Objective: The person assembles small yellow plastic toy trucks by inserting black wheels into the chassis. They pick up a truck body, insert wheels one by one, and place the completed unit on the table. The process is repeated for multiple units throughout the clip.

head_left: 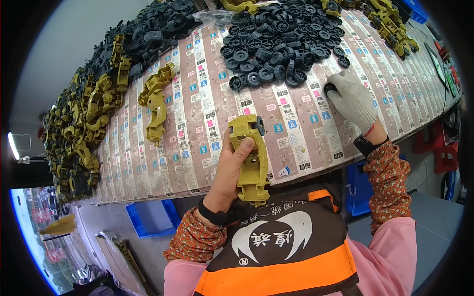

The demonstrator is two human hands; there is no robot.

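Note:
My bare left hand [228, 170] is closed around an olive-yellow plastic toy car body [253, 173], held upright over the table's near edge with the thumb pressed on its face. A black wheel [259, 126] sits at the upper right of that body. My right hand [351, 101], in a pale knitted glove, rests low over the table at the right. Its fingers are curled on a dark toy wheel [330, 88], mostly covered by the glove. Just beyond lies a heap of black toy wheels [281, 42], with a few loose ones at its right edge.
Olive-yellow car bodies [94, 106] and dark plastic parts [153, 22] are piled along the left and far left. Two loose yellow bodies [157, 111] lie nearer. Bodies with wheels [392, 29] lie at the far right. A blue bin [153, 217] stands below the table [197, 148].

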